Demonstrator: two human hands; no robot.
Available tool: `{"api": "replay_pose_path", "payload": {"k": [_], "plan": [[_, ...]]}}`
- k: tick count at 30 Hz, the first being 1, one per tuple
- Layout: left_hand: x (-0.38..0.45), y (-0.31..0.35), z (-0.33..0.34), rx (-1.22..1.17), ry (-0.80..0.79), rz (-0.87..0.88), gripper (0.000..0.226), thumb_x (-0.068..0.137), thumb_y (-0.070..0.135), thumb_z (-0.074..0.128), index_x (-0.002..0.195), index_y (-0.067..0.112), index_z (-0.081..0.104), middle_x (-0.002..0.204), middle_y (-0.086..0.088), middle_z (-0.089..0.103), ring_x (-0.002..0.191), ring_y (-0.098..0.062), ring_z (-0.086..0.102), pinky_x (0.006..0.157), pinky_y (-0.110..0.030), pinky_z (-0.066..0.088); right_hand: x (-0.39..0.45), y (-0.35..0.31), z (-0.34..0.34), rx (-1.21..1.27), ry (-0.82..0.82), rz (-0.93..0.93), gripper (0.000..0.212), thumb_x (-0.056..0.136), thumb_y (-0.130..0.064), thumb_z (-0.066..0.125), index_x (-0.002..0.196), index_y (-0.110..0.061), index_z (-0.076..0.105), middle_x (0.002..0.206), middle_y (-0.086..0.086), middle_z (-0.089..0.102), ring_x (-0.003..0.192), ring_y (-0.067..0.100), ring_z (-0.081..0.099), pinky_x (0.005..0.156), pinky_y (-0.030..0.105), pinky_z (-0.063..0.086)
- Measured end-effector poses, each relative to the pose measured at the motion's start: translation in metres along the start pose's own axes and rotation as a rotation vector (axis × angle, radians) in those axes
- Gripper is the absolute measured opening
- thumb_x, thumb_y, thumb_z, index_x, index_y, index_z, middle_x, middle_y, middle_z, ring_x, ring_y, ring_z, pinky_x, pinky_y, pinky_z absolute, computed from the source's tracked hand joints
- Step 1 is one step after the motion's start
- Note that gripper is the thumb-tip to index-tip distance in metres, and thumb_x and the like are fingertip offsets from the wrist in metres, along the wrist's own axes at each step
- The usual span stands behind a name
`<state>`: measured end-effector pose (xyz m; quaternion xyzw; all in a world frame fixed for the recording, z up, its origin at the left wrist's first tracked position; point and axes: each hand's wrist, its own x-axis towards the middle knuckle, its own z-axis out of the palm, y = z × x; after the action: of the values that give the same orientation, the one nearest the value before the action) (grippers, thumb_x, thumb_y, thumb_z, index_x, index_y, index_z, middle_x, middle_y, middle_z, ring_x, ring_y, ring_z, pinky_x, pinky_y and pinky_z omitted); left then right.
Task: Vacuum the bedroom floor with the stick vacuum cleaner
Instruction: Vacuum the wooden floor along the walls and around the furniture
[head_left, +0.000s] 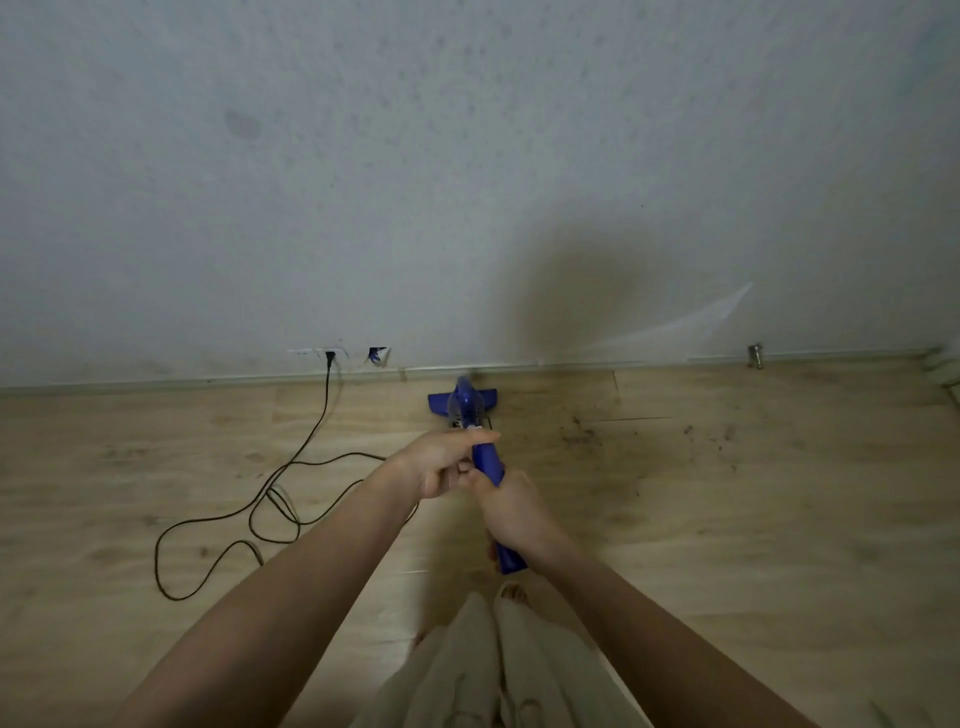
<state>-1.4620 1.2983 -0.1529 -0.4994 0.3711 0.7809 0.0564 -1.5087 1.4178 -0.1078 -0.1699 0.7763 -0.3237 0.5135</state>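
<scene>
Gripping the vacuum's handle (488, 462), both hands, left (441, 462) ahead of right (511, 512).

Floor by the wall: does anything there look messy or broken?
Yes. Dark crumbs lie scattered on the wooden floor right of the vacuum head. On the wall, a small hole beside the socket shows loose wires, so it looks unfinished.

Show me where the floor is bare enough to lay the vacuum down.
Bare wood floor lies right of the right hand, below the scattered dirt. It is crowded on the left: the black power cord loops from the wall socket across the boards beside the left hand. The blue stick vacuum head sits close to the skirting.
</scene>
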Motion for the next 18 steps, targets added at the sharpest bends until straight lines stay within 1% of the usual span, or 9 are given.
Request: {"api": "replay_pose_path", "payload": {"k": [2, 3, 4, 6, 8, 10, 13, 16, 18], "plan": [[0.001, 0.0, 0.0, -0.009, 0.008, -0.003, 0.024, 0.087, 0.026, 0.068, 0.101, 0.011, 0.055, 0.074, -0.006, 0.059, 0.064, -0.012, 0.049, 0.053, -0.018, 0.046, 0.001, -0.001, -0.001, -0.008, -0.006, -0.002, 0.024, 0.1, -0.027, 0.044, 0.111, -0.008, 0.053, 0.075, 0.004, 0.053, 0.053, 0.013, 0.05, 0.044, 0.025, 0.043], [0.002, -0.001, 0.0, -0.017, 0.016, 0.0, 0.024, 0.087, 0.026, 0.068, 0.101, 0.011, 0.055, 0.074, -0.006, 0.058, 0.063, -0.012, 0.049, 0.05, -0.018, 0.045, 0.001, -0.002, -0.001, -0.007, -0.008, -0.007, 0.024, 0.1, -0.027, 0.044, 0.112, -0.009, 0.053, 0.076, 0.004, 0.053, 0.054, 0.013, 0.05, 0.044, 0.025, 0.043], [0.002, -0.002, 0.001, -0.027, 0.024, 0.004, 0.024, 0.087, 0.026, 0.068, 0.101, 0.012, 0.055, 0.074, -0.006, 0.059, 0.062, -0.011, 0.05, 0.051, -0.018, 0.046, 0.002, -0.002, 0.0, -0.005, -0.008, -0.009, 0.023, 0.1, -0.027, 0.044, 0.113, -0.01, 0.053, 0.076, 0.004, 0.053, 0.054, 0.013, 0.05, 0.045, 0.025, 0.043], [0.003, -0.005, 0.004, -0.044, 0.039, 0.019, 0.024, 0.088, 0.024, 0.067, 0.105, 0.011, 0.056, 0.072, -0.006, 0.062, 0.06, -0.012, 0.057, 0.059, -0.021, 0.048, 0.002, 0.0, 0.002, 0.011, -0.003, 0.018, 0.022, 0.1, -0.031, 0.043, 0.111, -0.013, 0.052, 0.073, 0.003, 0.052, 0.053, 0.014, 0.049, 0.045, 0.026, 0.043], [0.002, -0.006, 0.007, -0.057, 0.045, 0.036, 0.027, 0.09, 0.02, 0.065, 0.112, 0.008, 0.056, 0.073, -0.009, 0.066, 0.06, -0.014, 0.065, 0.067, -0.025, 0.05, 0.001, 0.002, 0.005, 0.042, 0.004, 0.037, 0.019, 0.1, -0.033, 0.043, 0.104, -0.016, 0.051, 0.069, 0.003, 0.05, 0.052, 0.014, 0.047, 0.047, 0.028, 0.043], [0.001, -0.005, 0.005, -0.045, 0.034, 0.034, 0.027, 0.09, 0.02, 0.065, 0.111, 0.007, 0.055, 0.072, -0.01, 0.068, 0.06, -0.014, 0.067, 0.072, -0.027, 0.05, 0.0, 0.002, 0.008, 0.046, 0.018, 0.027, 0.015, 0.101, -0.031, 0.043, 0.097, -0.018, 0.051, 0.067, 0.001, 0.049, 0.053, 0.014, 0.047, 0.051, 0.029, 0.043], [-0.003, 0.0, -0.004, -0.016, 0.0, 0.018, 0.025, 0.09, 0.022, 0.065, 0.107, 0.006, 0.056, 0.071, -0.008, 0.069, 0.06, -0.012, 0.067, 0.07, -0.024, 0.05, 0.0, -0.002, 0.01, 0.018, 0.007, -0.022, 0.012, 0.101, -0.029, 0.043, 0.096, -0.02, 0.05, 0.068, 0.001, 0.051, 0.055, 0.014, 0.049, 0.056, 0.03, 0.044], [-0.004, 0.003, -0.011, -0.026, -0.005, 0.011, 0.028, 0.089, 0.024, 0.067, 0.108, 0.005, 0.058, 0.072, -0.008, 0.069, 0.065, -0.013, 0.067, 0.069, -0.022, 0.051, 0.002, -0.007, 0.014, 0.04, -0.007, -0.033, 0.012, 0.1, -0.028, 0.044, 0.098, -0.018, 0.051, 0.067, 0.002, 0.051, 0.053, 0.016, 0.049, 0.054, 0.03, 0.044], [-0.004, 0.003, -0.012, -0.05, 0.01, 0.023, 0.031, 0.088, 0.024, 0.068, 0.109, 0.005, 0.058, 0.072, -0.008, 0.069, 0.071, -0.015, 0.065, 0.077, -0.025, 0.051, 0.005, -0.008, 0.017, 0.06, -0.012, -0.03, 0.013, 0.1, -0.028, 0.043, 0.099, -0.017, 0.051, 0.067, 0.003, 0.05, 0.051, 0.016, 0.048, 0.048, 0.028, 0.044]]}}
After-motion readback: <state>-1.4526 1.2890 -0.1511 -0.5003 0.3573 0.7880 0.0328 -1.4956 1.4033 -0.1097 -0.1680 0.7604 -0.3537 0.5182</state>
